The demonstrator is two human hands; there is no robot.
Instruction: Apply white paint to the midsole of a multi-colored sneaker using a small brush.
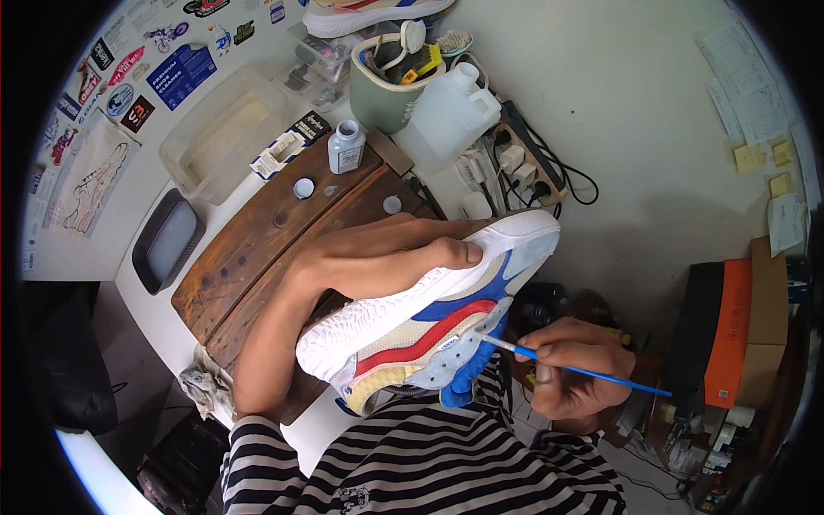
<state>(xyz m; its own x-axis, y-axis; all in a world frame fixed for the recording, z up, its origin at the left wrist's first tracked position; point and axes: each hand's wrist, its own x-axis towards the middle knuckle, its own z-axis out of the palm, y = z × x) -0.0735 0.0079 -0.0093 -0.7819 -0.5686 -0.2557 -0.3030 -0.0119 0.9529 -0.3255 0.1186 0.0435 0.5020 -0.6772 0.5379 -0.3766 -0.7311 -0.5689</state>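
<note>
My left hand (403,257) grips a sneaker (421,335) by its white sole, the thumb lying along the sole edge. The shoe is tipped on its side, its upper turned toward me. It has cream, blue, red, yellow and pale grey-blue panels. In my right hand (584,365) is a thin paintbrush (635,388) with a blue handle, pinched between thumb and fingers. Its tip meets the pale panel beside the lace holes. Past my left hand, a small uncapped bottle (346,148) stands on a dark wooden board (249,270), near a round cap (304,188).
Behind the board are a clear plastic tub (197,163), an opened small box (279,154), a green bin (378,107) of brushes and a white jug (451,116). A power strip (532,154) with cables lies beside them. Boxes (725,335) stack at right; a rag (206,382) hangs at left.
</note>
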